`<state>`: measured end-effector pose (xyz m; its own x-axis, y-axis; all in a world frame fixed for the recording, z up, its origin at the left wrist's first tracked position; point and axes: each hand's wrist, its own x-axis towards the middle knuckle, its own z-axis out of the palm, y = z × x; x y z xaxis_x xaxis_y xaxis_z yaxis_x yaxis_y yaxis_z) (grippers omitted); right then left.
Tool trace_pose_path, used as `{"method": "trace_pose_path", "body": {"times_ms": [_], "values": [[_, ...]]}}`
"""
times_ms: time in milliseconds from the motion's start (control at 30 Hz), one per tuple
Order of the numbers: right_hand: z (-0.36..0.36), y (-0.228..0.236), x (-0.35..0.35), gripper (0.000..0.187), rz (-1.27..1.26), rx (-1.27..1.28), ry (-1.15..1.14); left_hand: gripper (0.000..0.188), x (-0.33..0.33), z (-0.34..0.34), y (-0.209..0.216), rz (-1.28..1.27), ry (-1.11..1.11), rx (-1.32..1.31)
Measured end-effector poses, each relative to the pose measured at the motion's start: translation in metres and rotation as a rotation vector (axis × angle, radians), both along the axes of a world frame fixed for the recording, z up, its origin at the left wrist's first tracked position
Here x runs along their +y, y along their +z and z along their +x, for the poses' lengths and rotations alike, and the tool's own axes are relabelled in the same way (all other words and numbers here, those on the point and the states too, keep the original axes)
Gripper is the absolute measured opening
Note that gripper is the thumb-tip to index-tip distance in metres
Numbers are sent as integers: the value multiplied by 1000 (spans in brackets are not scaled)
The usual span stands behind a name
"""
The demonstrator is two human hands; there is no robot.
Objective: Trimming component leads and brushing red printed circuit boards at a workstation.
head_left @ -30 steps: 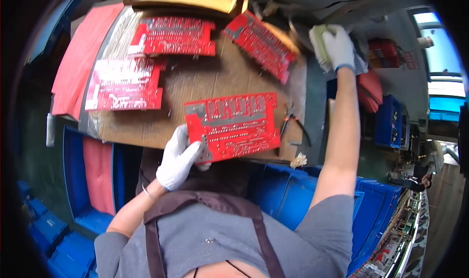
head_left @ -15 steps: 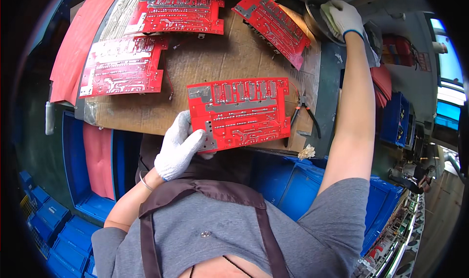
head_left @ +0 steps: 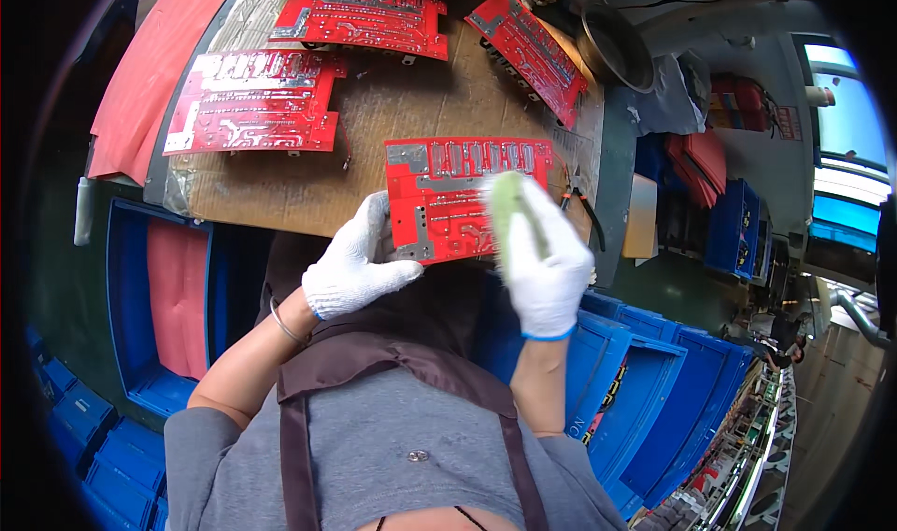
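Head view: right hand (head_left: 553, 271) grips brush (head_left: 510, 215) crosswise over right half of board (head_left: 439, 198), left hand (head_left: 357, 266) pinches near-left corner

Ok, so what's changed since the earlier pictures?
The right hand has brought the green brush from the metal pan, upper right, down and left, over the right part of the red circuit board. No new grasp or release. The left hand still holds that board; the three other red boards and the pliers stay put.
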<state>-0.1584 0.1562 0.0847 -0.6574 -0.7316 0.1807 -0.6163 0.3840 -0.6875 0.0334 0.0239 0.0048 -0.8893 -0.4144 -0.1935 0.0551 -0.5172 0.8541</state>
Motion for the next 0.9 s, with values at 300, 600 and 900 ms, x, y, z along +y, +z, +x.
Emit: {"method": "trace_pose_path", "body": {"times_ms": [300,600,900], "values": [[5,5,-3,35,-35,-96,47,79,2,3,2,-9,11,-51],[16,1,-19,34,-24,-18,189,84,-2,3,-2,-9,-6,-30],[38,3,-66,33,-60,33,425,85,-2,-1,-8,-215,13,29]]}}
